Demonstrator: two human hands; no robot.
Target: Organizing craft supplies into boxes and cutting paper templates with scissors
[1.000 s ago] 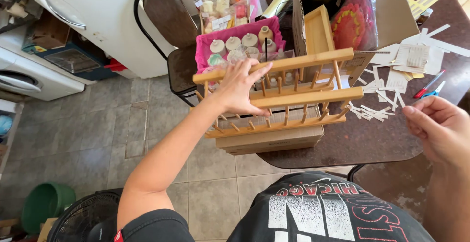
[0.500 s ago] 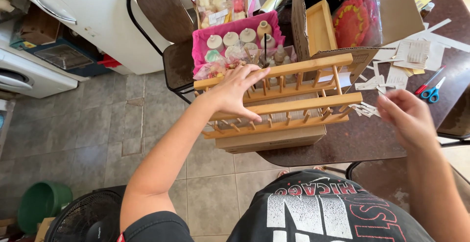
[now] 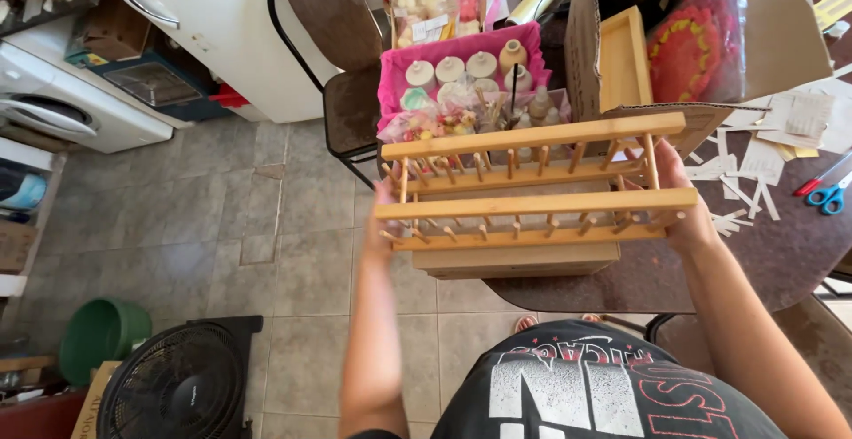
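A wooden rack (image 3: 532, 201) with rows of small pegs is lifted in front of me, above the edge of a dark round table (image 3: 754, 261). My left hand (image 3: 387, 217) grips its left end from behind, mostly hidden by the bars. My right hand (image 3: 682, 204) grips its right end. Just under the rack lies a flat wooden box (image 3: 515, 261) at the table's edge.
A pink basket (image 3: 395, 57) of small bottles sits on a black chair (image 3: 333, 22). A cardboard box (image 3: 781, 31), a wooden tray (image 3: 621, 57), paper strips (image 3: 754, 159) and scissors (image 3: 830, 197) are on the table. On the floor stand a fan (image 3: 177, 386) and a green bucket (image 3: 102, 337).
My right hand has come in from the right and taken hold of the rack's right end. My left hand has shifted to the left end. The rack is now raised and level.
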